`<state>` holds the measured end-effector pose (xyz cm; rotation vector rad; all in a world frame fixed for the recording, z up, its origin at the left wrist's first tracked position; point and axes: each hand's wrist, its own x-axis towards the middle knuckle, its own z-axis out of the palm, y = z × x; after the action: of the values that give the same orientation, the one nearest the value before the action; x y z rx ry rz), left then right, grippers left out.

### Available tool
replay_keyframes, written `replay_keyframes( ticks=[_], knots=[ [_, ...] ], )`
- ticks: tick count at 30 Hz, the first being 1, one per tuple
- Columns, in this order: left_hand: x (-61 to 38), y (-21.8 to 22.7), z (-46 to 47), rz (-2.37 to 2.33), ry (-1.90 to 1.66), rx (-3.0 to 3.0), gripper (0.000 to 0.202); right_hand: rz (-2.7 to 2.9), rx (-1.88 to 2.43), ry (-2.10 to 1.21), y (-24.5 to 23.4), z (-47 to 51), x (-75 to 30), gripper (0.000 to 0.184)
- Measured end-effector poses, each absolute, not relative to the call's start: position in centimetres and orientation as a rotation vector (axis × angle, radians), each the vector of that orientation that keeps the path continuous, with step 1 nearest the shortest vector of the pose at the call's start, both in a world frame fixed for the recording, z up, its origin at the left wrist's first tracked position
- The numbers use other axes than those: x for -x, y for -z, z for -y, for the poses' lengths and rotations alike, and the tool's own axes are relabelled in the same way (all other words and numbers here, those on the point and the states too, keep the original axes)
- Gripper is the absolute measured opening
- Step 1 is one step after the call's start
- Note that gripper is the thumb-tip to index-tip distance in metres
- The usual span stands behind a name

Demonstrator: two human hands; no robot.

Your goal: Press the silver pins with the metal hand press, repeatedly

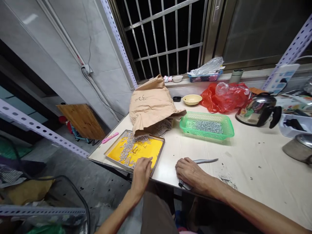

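Note:
My left hand (pixel 142 169) is over the near right corner of a shallow tray (pixel 163 144) with a yellow bottom. Its thumb and fingertips are drawn together; whatever they pinch is too small to make out. Small silvery metal pins (pixel 126 148) lie heaped along the tray's left and far side. My right hand (pixel 191 172) is at the table's front edge, its fingers curled over a grey tool (pixel 206 161). A slim curved arm of this tool sticks out to the right, and a dark-tipped end shows below the palm; the rest is hidden.
A brown paper sack (pixel 152 104) lies with its mouth over the tray. Behind my right hand stands a green basket (pixel 207 135) of similar pins. A pink cutter-like object (pixel 110 137), yellow bowl (pixel 192 99), red plastic bag (pixel 225 99), kettle (pixel 255 109) and metal pot (pixel 298 148) are also on the table.

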<state>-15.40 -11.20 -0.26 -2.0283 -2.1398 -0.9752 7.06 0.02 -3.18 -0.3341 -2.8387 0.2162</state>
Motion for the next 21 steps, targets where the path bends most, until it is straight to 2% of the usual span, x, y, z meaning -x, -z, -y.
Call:
replay_keyframes(
  ticks=[6, 10, 15, 17, 21],
  knots=[
    [20.6, 1.2, 9.8, 2.366, 0.456, 2.057, 0.021, 2.349, 0.513, -0.215, -2.7, -3.6, -10.0, 0.013],
    [20.2, 1.0, 9.9, 2.359, 0.238, 2.165, 0.018, 2.217, 0.747, 0.053, -6.0, -9.4, -14.1, 0.015],
    [20.0, 0.8, 9.7, 2.304, 0.116, 2.264, 0.018, 2.236, 1.09, 0.365, -5.9, -11.7, -17.4, 0.022],
    [20.3, 0.6, 9.4, 2.287, 0.099, 2.301, 0.018, 2.307, 1.053, 0.266, -5.0, -9.2, -17.3, 0.026],
    [20.0, -0.4, 8.5, 2.275, 0.232, 2.36, 0.022, 2.471, 0.942, -0.205, -1.7, -1.0, -15.8, 0.02]
  ],
)
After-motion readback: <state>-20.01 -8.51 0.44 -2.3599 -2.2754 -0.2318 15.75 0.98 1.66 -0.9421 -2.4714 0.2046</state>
